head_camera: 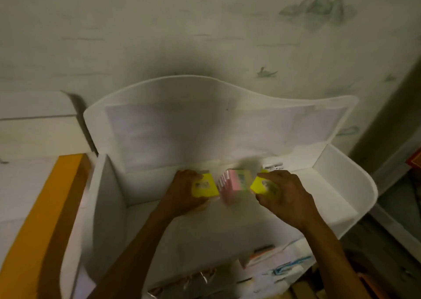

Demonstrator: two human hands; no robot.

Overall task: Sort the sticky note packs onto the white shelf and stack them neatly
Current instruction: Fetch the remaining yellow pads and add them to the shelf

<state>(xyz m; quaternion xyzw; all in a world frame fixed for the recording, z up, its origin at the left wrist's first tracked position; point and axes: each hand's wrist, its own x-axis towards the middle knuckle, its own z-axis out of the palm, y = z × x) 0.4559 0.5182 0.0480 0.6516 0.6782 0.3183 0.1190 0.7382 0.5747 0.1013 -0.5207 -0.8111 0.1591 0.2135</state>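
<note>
On the top level of the white shelf (330, 184), my left hand (182, 191) grips a yellow sticky note pack (205, 188) from its left side. My right hand (287, 196) covers and grips another yellow pack (258, 185) from the right. Between the two stands a pink sticky note pack (232, 182), tilted, with its striped edge facing left; neither hand touches it. The image is blurred, so labels on the packs are unreadable. A small white printed item (273, 166) lies behind the right pack.
The shelf has a tall curved back panel (205, 120) against a patterned wall. A yellow-orange board (45, 219) stands to the left. Papers and colourful items (273, 266) fill the lower shelf level. A white cabinet (34, 127) is at the far left.
</note>
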